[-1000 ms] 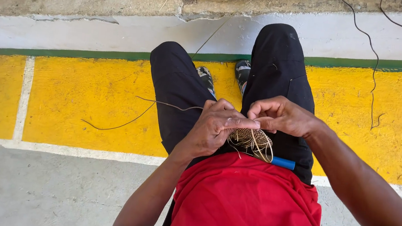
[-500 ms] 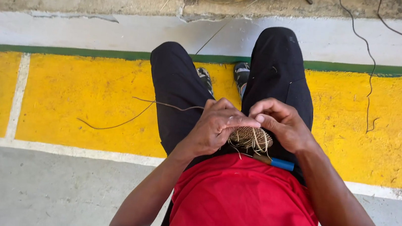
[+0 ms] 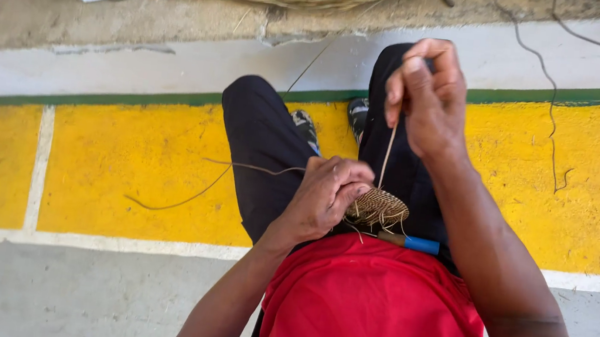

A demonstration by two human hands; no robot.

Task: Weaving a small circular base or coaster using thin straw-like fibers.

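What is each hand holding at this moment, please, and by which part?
The left hand pinches the small woven coil at its left edge. The right hand, raised, pinches the upper end of a thin fibre strand running from the coil.

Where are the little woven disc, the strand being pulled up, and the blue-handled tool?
woven disc [image 3: 379, 205], head view, on its coiled top.
strand [image 3: 387, 155], head view, mid-length.
blue-handled tool [image 3: 422, 244], head view, on the handle.

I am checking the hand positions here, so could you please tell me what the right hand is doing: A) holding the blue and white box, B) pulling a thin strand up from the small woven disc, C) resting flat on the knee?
B: the right hand is raised, pinching a thin strand that runs down to the woven disc held by the left hand.
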